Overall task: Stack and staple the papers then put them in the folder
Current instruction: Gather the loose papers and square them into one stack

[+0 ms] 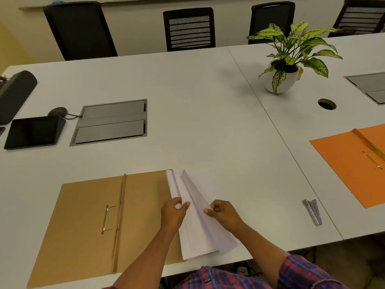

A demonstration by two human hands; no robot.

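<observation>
On white table point(187, 101), seemingly loose papers point(198, 222)

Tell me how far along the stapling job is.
Early. Done: brown folder lies open. In hand: left hand and right hand hold the papers, fanned, not yet squared. Left: stapler lies untouched to the right; stapling and filing remain.

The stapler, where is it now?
In the head view the stapler lies on the white table, to the right of the right hand, before the orange folder.
</observation>
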